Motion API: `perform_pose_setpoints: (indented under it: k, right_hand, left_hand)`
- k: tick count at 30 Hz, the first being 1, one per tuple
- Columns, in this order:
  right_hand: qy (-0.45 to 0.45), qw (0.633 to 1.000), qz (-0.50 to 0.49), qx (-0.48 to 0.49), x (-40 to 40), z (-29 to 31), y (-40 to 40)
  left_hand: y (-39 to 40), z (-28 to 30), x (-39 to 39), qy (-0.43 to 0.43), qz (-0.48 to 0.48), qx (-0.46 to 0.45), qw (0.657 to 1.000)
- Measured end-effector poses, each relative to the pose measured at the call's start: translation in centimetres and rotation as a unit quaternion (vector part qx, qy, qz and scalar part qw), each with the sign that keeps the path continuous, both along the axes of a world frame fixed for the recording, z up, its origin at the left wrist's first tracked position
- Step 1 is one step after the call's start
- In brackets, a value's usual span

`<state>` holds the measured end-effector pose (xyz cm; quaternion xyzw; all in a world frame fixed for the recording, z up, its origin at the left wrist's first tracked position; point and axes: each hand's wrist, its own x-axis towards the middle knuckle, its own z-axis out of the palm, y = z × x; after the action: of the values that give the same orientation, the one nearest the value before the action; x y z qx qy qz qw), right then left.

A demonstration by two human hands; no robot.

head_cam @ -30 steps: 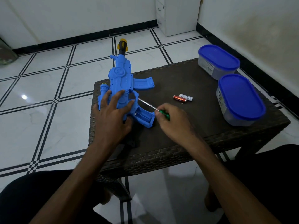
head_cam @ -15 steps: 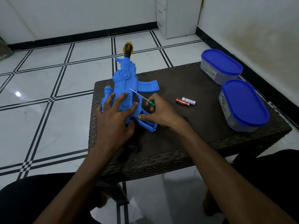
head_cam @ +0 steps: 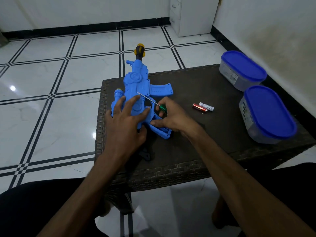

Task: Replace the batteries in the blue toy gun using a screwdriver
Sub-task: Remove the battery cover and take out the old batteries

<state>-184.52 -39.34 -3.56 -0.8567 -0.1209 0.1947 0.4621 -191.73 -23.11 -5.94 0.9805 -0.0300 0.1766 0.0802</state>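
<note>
Looking down at a dark woven table (head_cam: 213,147), I've got the blue toy gun (head_cam: 139,86) lying flat by the left edge, muzzle w/ its yellow-black tip sticking out past the far edge over the tiled floor (head_cam: 51,79). Its magazine points toward the table's middle, and the grip end angles back toward the near edge.

My left hand (head_cam: 127,124) lies on the gun body, fingers spread and fairly straight, palm pressing down, nothing gripped. My right hand (head_cam: 171,115) sits just beside it on the grip part of the gun; fingers curl round the green handle of the screwdriver (head_cam: 154,104), while one fingertip touches the blue plastic of the grip. The metal shaft runs up and left from that hand, tip over the gun body near my left fingertips. Can't tell if the tip is seated in a screw.

Two batteries (head_cam: 203,107) lie side by side, touching, approx. mid-table and right of my right hand, apart from the gun. One is red, the other white w/ print.

Along the right edge stand two clear tubs w/ blue lids: the far container (head_cam: 243,66) at the far right corner, the near container (head_cam: 269,112) just beside it toward me. Contents too dim to make out.

A white cabinet (head_cam: 193,14) stands against the far wall.
</note>
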Motion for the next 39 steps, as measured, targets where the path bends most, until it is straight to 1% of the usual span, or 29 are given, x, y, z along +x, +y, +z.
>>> perform_pose_setpoints:
  k: [3, 9, 14, 26, 31, 37, 39]
  right_hand:
    - [0.022, 1.000, 0.007, -0.018, 0.2, 0.5, 0.4]
    - [0.077, 0.994, 0.052, -0.055, 1.0, 2.2, 1.0]
    - [0.077, 0.992, 0.059, -0.078, 1.2, 2.5, 1.5]
    - [0.126, 0.991, 0.028, -0.028, 1.0, 2.6, 2.0]
    - [0.123, 0.991, 0.016, -0.040, 1.1, 2.2, 1.9]
    - [0.090, 0.991, 0.060, -0.080, 1.1, 2.1, 0.9]
    - [0.090, 0.993, 0.056, -0.060, 1.1, 1.9, 0.5]
  left_hand:
    - [0.0, 0.0, 0.0, 0.009, 0.001, 0.000, 1.000]
    - [0.2, -0.2, 0.0, 0.024, 0.004, 0.003, 1.000]
    - [0.2, -0.4, 0.1, 0.019, 0.004, -0.003, 1.000]
    - [0.3, -0.6, 0.1, 0.020, 0.012, -0.017, 1.000]
    - [0.3, -0.6, 0.1, 0.028, 0.009, -0.031, 0.999]
    - [0.3, -0.4, 0.3, 0.027, 0.000, -0.014, 1.000]
    - [0.1, -0.3, 0.4, 0.032, -0.006, -0.004, 0.999]
